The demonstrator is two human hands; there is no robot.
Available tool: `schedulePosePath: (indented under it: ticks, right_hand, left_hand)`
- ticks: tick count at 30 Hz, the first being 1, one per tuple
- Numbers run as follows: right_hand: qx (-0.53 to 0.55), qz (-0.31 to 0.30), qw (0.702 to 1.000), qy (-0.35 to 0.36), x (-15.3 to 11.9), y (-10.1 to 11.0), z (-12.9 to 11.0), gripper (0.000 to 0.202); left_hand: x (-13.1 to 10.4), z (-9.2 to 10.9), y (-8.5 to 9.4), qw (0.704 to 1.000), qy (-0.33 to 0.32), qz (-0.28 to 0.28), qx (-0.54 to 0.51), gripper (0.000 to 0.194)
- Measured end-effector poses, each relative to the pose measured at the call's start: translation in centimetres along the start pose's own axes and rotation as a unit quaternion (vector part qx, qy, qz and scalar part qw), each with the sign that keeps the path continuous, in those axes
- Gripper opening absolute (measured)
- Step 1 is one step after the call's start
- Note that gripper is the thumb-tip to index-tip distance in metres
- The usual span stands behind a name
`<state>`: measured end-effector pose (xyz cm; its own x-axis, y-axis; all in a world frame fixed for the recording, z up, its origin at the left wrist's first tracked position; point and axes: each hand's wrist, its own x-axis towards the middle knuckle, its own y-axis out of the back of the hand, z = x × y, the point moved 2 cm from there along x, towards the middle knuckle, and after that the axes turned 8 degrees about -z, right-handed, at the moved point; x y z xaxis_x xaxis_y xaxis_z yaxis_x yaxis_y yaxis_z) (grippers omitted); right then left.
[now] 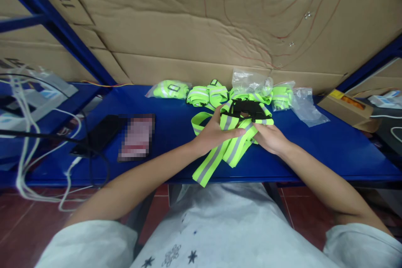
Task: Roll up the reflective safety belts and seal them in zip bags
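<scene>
Both hands hold a neon-yellow reflective strap with grey stripes over the blue table. My left hand is closed on it from the left, thumb across the bands. From the right, my right hand grips the same strap, its fingers partly hidden behind the bands. Between the hands, at the top of the strap, sits a black plastic buckle. Loose strap ends hang toward the table's front edge, and one loop curls out to the left. Behind lie rolled straps and a bagged strap.
Clear plastic bags lie at the back of the blue table. An open cardboard box stands at right. A phone with a blurred screen, a black device and white cables are at left. Cardboard forms the back wall.
</scene>
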<state>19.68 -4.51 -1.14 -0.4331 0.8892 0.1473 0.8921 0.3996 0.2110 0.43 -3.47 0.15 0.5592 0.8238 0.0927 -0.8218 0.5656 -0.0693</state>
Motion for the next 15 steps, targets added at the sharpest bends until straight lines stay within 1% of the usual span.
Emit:
schedulePosePath:
  ticks: [1,2,3,5,6,8,9,10,12,14,15]
  right_hand:
    - [0.008,0.001,1.000,-0.001,0.0,0.0,-0.2,0.073]
    - [0.012,-0.005,1.000,-0.004,0.0,0.0,-0.5,0.073]
    - [0.005,-0.016,1.000,-0.005,0.1,-0.1,-0.7,0.072]
    - [-0.043,-0.054,0.998,0.011,0.1,-0.2,-1.2,0.069]
    - [-0.064,-0.077,0.995,0.019,0.2,-0.4,-1.4,0.067]
    - [-0.086,-0.109,0.990,0.034,0.1,-0.7,-1.6,0.066]
    - [-0.097,-0.109,0.988,0.042,0.1,-0.8,-1.7,0.065]
    - [-0.113,-0.095,0.988,0.054,0.0,-0.8,-1.8,0.065]
    - [-0.153,-0.023,0.984,0.090,-0.1,-0.4,-2.1,0.071]
    - [-0.193,0.047,0.970,0.137,-0.4,0.3,-2.7,0.079]
    - [-0.218,0.058,0.961,0.160,-0.5,0.6,-3.0,0.076]
  left_hand:
    - [-0.1,-0.1,0.0,1.000,0.013,-0.006,-0.011,0.064]
    - [-0.2,-0.3,-0.1,0.999,0.028,-0.024,-0.010,0.063]
    - [-0.3,-0.4,-0.1,0.998,0.044,-0.054,0.005,0.062]
    - [-0.5,-0.7,-0.2,0.992,0.055,-0.106,0.051,0.057]
    - [-0.7,-0.9,-0.3,0.989,0.048,-0.117,0.073,0.055]
    - [-1.0,-1.0,-0.4,0.990,0.016,-0.100,0.102,0.050]
    - [-1.1,-1.0,-0.5,0.991,-0.002,-0.084,0.109,0.049]
    - [-1.2,-0.9,-0.5,0.991,-0.014,-0.071,0.116,0.048]
    - [-1.2,-0.6,-0.6,0.989,-0.023,-0.057,0.131,0.047]
    - [-1.2,-0.3,-0.7,0.988,-0.030,-0.063,0.140,0.049]
    - [-1.2,-0.1,-0.6,0.987,-0.034,-0.071,0.142,0.049]
